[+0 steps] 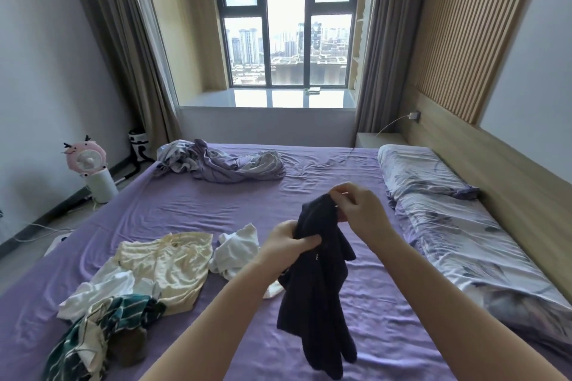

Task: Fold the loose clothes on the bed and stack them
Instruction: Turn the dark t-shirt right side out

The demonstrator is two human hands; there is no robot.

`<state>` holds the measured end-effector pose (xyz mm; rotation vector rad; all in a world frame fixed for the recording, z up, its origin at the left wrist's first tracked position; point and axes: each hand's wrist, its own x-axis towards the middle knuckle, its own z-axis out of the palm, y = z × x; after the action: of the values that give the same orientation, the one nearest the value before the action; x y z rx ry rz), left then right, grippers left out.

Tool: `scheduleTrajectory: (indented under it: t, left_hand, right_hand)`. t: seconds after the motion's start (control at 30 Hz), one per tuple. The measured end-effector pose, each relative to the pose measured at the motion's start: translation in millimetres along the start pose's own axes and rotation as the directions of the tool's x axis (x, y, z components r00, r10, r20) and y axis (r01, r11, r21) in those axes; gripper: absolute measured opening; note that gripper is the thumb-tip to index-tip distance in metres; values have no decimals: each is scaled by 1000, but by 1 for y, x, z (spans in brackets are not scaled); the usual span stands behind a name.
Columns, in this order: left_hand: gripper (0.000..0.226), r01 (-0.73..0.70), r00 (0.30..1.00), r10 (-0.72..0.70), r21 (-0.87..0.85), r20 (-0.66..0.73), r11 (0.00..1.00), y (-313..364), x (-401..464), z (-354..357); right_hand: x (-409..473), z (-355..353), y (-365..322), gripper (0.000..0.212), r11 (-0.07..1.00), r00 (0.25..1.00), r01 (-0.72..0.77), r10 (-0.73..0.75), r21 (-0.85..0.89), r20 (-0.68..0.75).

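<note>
A dark navy garment (315, 294) hangs above the purple bed (216, 204), held up by both hands. My left hand (286, 244) grips it at mid-height, fingers curled round the cloth. My right hand (356, 207) pinches its top edge, slightly higher and farther away. On the bed to the left lie a pale yellow garment (168, 263), a crumpled white garment (236, 249), another white piece (99, 294) and a green striped garment (102, 331), all loose and overlapping.
A bunched purple-grey sheet (223, 164) lies at the bed's far end. Floral pillows (433, 195) line the right side by the wooden headboard (510, 195). A pink fan (86, 158) on a white stand is on the floor at left. The window (286, 18) is straight ahead.
</note>
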<state>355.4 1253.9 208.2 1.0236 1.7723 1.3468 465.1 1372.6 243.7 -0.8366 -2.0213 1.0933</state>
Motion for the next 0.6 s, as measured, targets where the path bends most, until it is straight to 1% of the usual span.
scheduleTrajectory:
  t: [0.03, 0.07, 0.1, 0.17, 0.2, 0.23, 0.27, 0.33, 0.43, 0.53, 0.6]
  left_hand:
    - [9, 12, 1000, -12, -73, -1, 997, 3, 2, -2]
    - [12, 28, 999, -30, -125, -11, 992, 5, 4, -4]
    - [15, 46, 999, -49, -150, -17, 988, 7, 6, -5]
    - [18, 76, 997, -78, -162, -9, 984, 10, 11, -4]
    - [17, 87, 996, -89, -171, -3, 981, 11, 13, -4]
    - [16, 101, 995, -103, -183, 0, 978, 12, 15, -3]
    - [16, 117, 993, -119, -193, 1, 974, 12, 16, -3]
    - [15, 142, 989, -146, -199, -6, 970, 11, 20, -5]
    - [12, 154, 986, -165, -214, -38, 965, 9, 24, -11]
    - [17, 99, 990, -111, -135, -84, 986, 9, 25, -16]
    - [10, 64, 994, -75, -147, -74, 987, 11, 25, -18]
  right_hand:
    - [-3, 1, 4, 7, 996, 999, -39, 37, 80, 27]
    - [-7, 2, 9, 7, 990, 995, -72, 63, 122, 73]
    - [-11, 4, 16, 12, 987, 987, -102, 85, 125, 138]
    - [-21, 7, 29, 27, 979, 950, -170, 133, 111, 282]
    - [-25, 8, 35, 32, 981, 933, -181, 147, 77, 327]
    - [-29, 9, 41, 33, 985, 929, -168, 151, 23, 337]
    - [-30, 9, 46, 31, 988, 937, -148, 152, -35, 316]
    - [-30, 6, 54, 19, 989, 962, -116, 134, -90, 237]
    - [-28, -3, 60, 8, 992, 985, -110, 118, -68, 128]
    - [-24, -10, 63, 10, 993, 992, -114, 114, -7, 62]
    - [-22, -10, 62, 14, 992, 991, -121, 119, 30, 66]
